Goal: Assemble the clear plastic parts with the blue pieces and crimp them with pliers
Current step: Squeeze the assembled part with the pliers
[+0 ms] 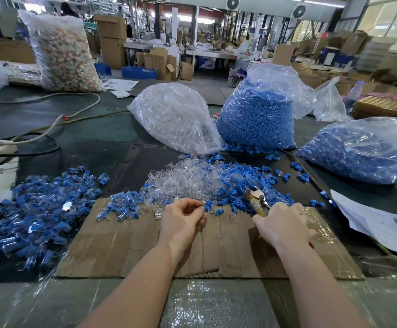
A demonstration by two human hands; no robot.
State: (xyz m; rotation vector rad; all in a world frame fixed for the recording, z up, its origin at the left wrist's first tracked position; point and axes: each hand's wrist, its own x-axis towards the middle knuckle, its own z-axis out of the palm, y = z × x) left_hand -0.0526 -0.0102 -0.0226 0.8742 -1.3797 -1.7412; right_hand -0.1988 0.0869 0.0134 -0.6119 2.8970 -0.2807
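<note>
My left hand hovers over the cardboard sheet with curled fingers pinching a small clear part with a blue piece at its tips. My right hand grips the yellow handles of the pliers, whose jaws point away into the parts. Just beyond both hands lies a loose heap of clear plastic parts, with loose blue pieces to its right. At the left spreads a pile of assembled blue-and-clear parts.
Behind the heaps stand a bag of clear parts and two bags of blue pieces. Papers lie at the right edge, cables and a white cloth at the left. A tall bag of mixed parts stands far left.
</note>
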